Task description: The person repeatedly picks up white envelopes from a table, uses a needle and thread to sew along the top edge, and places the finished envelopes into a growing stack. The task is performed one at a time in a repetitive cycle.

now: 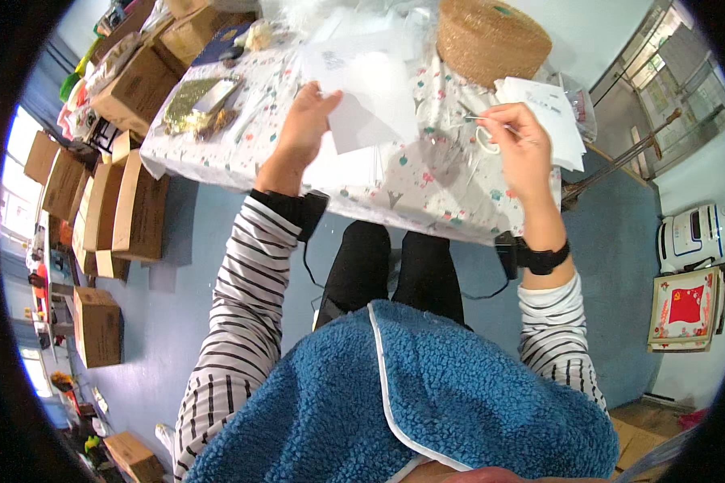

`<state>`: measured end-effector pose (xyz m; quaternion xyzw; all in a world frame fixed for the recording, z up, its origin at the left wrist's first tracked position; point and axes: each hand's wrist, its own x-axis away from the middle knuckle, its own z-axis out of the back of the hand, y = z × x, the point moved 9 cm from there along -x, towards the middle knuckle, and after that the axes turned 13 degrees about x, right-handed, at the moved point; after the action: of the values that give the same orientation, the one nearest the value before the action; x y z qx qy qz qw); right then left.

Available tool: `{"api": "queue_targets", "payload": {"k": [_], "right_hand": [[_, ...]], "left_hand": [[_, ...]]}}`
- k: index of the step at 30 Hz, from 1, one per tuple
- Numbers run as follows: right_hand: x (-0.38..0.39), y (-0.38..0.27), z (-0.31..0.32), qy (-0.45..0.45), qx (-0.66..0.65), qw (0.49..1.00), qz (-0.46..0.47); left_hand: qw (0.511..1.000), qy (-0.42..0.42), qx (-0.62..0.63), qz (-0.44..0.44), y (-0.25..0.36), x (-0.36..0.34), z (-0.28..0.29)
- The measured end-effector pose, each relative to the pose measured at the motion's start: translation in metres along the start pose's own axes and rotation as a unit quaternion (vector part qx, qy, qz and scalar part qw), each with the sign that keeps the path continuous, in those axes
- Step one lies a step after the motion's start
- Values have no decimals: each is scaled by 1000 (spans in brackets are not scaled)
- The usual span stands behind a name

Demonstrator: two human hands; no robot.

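My left hand (306, 125) grips the left edge of a white paper sheet (366, 88), held over the table with other pale sheets (354, 169) beneath it. In my right hand (515, 141) are scissors (486, 138) with white handles, their metal blades angled up and to the left. A stack of printed white papers (560, 129) lies just right of that hand. The table (435, 193) has a white patterned cloth.
A woven round basket (491, 40) stands at the back right. Greenish-gold packets (193, 109) and a navy item (221, 44) lie left. Cardboard boxes (137, 217) crowd the left floor and wall. A metal bar (620, 161) and white appliance (689, 237) are at right.
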<state>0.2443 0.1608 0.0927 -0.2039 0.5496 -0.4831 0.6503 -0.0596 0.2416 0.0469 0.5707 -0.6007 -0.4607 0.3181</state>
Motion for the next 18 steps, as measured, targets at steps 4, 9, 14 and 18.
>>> {"api": "queue_targets", "payload": {"k": [4,9,14,18], "right_hand": [[-39,7,-22,35,22,999,30],[-97,31,-35,85,-18,993,83],[-99,72,-58,43,-4,996,74],[-93,90,-62,31,19,998,58]], "left_hand": [[998,-14,50,19,-22,-45,-44],[989,-88,59,104,-47,-99,-70],[954,-133,191,191,-94,-114,-73],[937,-162,196,240,-123,-111,-72]]}}
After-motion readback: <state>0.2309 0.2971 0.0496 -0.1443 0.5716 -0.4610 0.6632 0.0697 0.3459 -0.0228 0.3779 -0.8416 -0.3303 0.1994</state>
